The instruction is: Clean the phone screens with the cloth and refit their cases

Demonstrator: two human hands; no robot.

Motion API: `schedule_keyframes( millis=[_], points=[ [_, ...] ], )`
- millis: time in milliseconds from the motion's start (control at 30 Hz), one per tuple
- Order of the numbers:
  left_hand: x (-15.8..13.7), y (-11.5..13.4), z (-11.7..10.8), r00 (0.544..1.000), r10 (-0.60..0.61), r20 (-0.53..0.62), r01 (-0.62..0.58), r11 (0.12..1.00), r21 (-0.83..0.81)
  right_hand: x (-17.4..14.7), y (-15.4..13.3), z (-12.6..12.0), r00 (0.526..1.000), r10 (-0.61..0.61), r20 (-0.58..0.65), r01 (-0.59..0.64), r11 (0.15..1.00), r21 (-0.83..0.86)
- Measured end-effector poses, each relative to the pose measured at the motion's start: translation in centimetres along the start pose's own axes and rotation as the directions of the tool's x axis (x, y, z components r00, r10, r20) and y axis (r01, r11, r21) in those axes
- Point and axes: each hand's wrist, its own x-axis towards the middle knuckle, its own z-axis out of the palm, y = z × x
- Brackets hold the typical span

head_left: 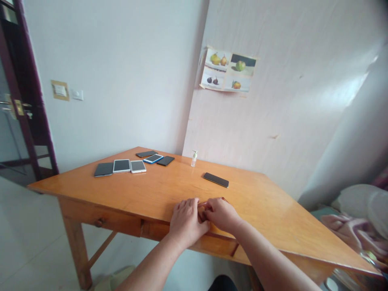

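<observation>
"Where's the thin brown thing (pixel 201 208)?"
"Six o'clock on the bench (pixel 157 190). The right hand (pixel 222 212) pinches it; the left hand (pixel 187 222) curves beside it, but I can't tell its grip."
"What could go wrong?"
"A slip near the edge could drop it."
"And around?"
"Smooth wood, phones (pixel 121 165) at ten o'clock, wall (pixel 145 89) at twelve."

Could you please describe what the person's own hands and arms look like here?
The left hand and right hand are ungloved. The left forearm and right forearm are bare down to the picture's lower edge, with no sleeves, watch or bracelet visible.
</observation>
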Motion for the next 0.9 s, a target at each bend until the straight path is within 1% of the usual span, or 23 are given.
schedule_keyframes(
  millis=[167,233,333,467,567,633,733,800,900],
  points=[
    [-0.2,-0.1,0.3,0.999,0.029,-0.021,-0.029,1.0,-0.003,0.4,3.6,-1.0,0.989,0.135,-0.06,-0.138,0.989,-0.055],
    [-0.2,-0.1,0.3,0.999,0.025,-0.025,-0.025,1.0,-0.004,0.7,4.0,-0.9,0.986,0.153,-0.063,-0.156,0.987,-0.046],
    [-0.2,0.1,0.0,1.0,0.019,-0.013,-0.019,1.0,0.006,0.9,2.6,-0.3,0.994,0.098,-0.043,-0.097,0.995,0.014],
    [0.0,0.5,-0.6,0.999,0.0,0.044,0.0,1.0,0.015,1.2,-0.6,0.5,0.999,-0.036,-0.009,0.036,0.99,0.134],
    [0.1,0.8,-1.0,0.998,-0.036,0.059,0.035,0.999,0.011,1.3,-2.0,0.5,0.992,-0.126,0.021,0.119,0.971,0.207],
    [0.1,0.9,-1.1,0.997,-0.051,0.05,0.051,0.999,0.006,1.3,-2.0,0.3,0.984,-0.17,0.06,0.152,0.96,0.236],
    [0.1,0.9,-0.9,0.998,-0.049,0.031,0.049,0.999,0.006,0.9,-1.2,-0.1,0.972,-0.201,0.123,0.168,0.957,0.237],
    [0.0,0.8,-0.8,0.999,-0.045,0.026,0.045,0.999,0.011,0.6,-0.3,-0.3,0.971,-0.188,0.147,0.155,0.965,0.212],
    [-0.1,0.6,-0.6,1.0,-0.023,0.013,0.023,1.0,0.019,0.5,1.3,-0.6,0.98,-0.12,0.161,0.096,0.984,0.147]
  ],
)
